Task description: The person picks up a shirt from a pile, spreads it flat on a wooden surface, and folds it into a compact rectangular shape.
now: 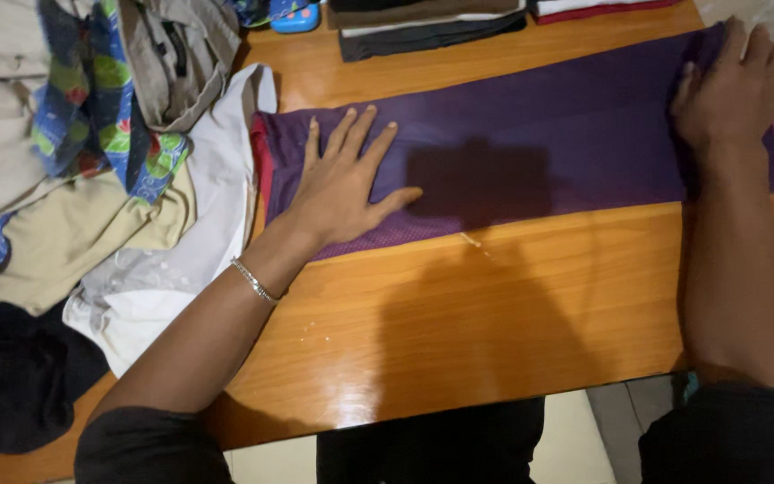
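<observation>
- Head view: a long purple cloth with a fine woven texture (530, 143), folded into a narrow band, lay flat across the glossy orange-brown wooden bench (459, 323), running from left of centre to the right edge.
- The left hand (342, 184) lay palm down on the left end of the band, its grip spread, fingers fanned and thumb out to the side, pinching nothing. A thin silver bracelet (254, 280) circled that wrist.
- The right hand (735, 85) lay flat on the far right end of the band, near its upper corner, grip likewise spread and pressing rather than holding.
- Judged from this, the step in hand was smoothing and flattening the folded band between the two palms; the cloth looked even, with few creases left.
- A further fold would call for one end to be pinched at its corners and carried over the other while the far palm kept the band from sliding on the slick wood.
- Just beside the left end, touching it, lay a white garment with a red edge (226, 197).
- Beyond that sat a heap of unfolded clothes: a cream cloth (82, 233), a blue floral-print fabric (82, 99), a beige garment (172, 54) and a dark cloth (11, 376) at the near left corner.
- At the far edge of the bench rested a stack of folded dark and light clothes (427, 22), with a small blue object (297, 16) just to its left.
</observation>
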